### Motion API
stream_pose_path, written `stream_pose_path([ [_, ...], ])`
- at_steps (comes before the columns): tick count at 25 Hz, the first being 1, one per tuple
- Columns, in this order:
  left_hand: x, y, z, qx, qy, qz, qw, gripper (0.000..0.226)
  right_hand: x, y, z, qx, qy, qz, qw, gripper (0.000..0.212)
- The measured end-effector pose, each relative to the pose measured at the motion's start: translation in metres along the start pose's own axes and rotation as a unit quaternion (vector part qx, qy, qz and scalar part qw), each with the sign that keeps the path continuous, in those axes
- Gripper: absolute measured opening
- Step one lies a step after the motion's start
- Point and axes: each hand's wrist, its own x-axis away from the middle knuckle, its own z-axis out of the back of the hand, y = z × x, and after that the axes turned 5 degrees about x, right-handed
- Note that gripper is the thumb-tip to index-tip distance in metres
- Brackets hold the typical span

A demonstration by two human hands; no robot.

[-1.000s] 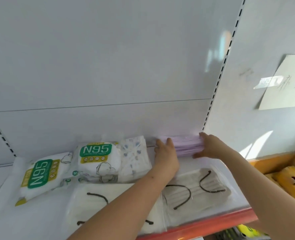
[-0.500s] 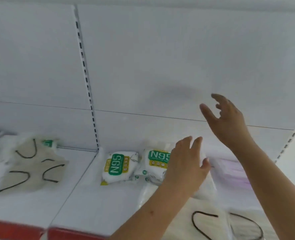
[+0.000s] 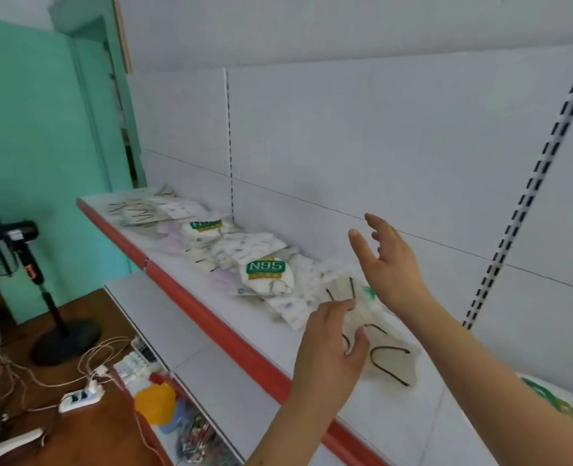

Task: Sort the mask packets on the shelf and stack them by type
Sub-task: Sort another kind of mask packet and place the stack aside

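Observation:
Mask packets lie mixed along a white shelf (image 3: 191, 297) with a red front edge. A white N95 packet (image 3: 268, 274) with a green label sits mid-shelf, another N95 packet (image 3: 206, 228) further left. Patterned white packets (image 3: 245, 245) lie between them. A clear packet of beige masks with black ear loops (image 3: 386, 354) lies nearest. My left hand (image 3: 332, 344) hovers over that packet with relaxed fingers and holds nothing. My right hand (image 3: 387, 260) is raised above the shelf, fingers spread, empty.
More beige mask packets (image 3: 137, 210) lie at the shelf's far left end. A lower white shelf (image 3: 177, 331) juts out below. A black standing fan (image 3: 13, 247), a power strip (image 3: 80, 396) with cables and a yellow object (image 3: 155, 401) are on the brown floor.
Both hands let go of the purple mask stack at the right and lifted off. The view swung left along the shelf, bringing the mixed pile of packets into sight.

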Motion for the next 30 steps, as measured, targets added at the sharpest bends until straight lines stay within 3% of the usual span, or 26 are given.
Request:
stream_pose_path([
  [6,-0.048,-0.112,0.114,-0.022,0.042,0.07,0.996,0.047,-0.062,-0.057,-0.14,0.008,-0.067,0.002,0.998,0.058],
  [10,-0.062,-0.165,0.155,-0.035,0.049,0.114,0.992,0.037,-0.09,-0.066,-0.201,0.019,-0.099,-0.003,0.995,0.058],
  [16,-0.092,-0.219,0.197,-0.065,0.083,0.164,0.981,0.03,-0.142,-0.085,-0.286,0.069,-0.195,0.113,0.972,0.042],
  [18,-0.104,-0.24,0.209,-0.086,0.101,0.175,0.976,0.029,-0.158,-0.086,-0.303,0.128,-0.289,0.172,0.933,0.026],
  [20,-0.119,-0.257,0.22,-0.104,0.11,0.19,0.97,0.028,-0.163,-0.079,-0.306,0.219,-0.392,0.222,0.866,0.022],
  [22,-0.134,-0.273,0.225,-0.11,0.113,0.194,0.968,0.026,-0.157,-0.062,-0.305,0.313,-0.451,0.258,0.795,0.05],
  [24,-0.149,-0.282,0.224,-0.106,0.115,0.186,0.97,0.026,-0.148,-0.047,-0.307,0.381,-0.436,0.297,0.759,0.066],
  [27,-0.164,-0.287,0.219,-0.107,0.109,0.166,0.974,0.025,-0.141,-0.041,-0.317,0.412,-0.361,0.35,0.76,0.034],
  [28,-0.168,-0.287,0.219,-0.104,0.104,0.163,0.976,0.025,-0.141,-0.042,-0.318,0.405,-0.342,0.344,0.775,0.025],
  [30,-0.176,-0.288,0.225,-0.075,0.094,0.17,0.978,0.024,-0.149,-0.045,-0.315,0.328,-0.322,0.285,0.841,0.012],
])
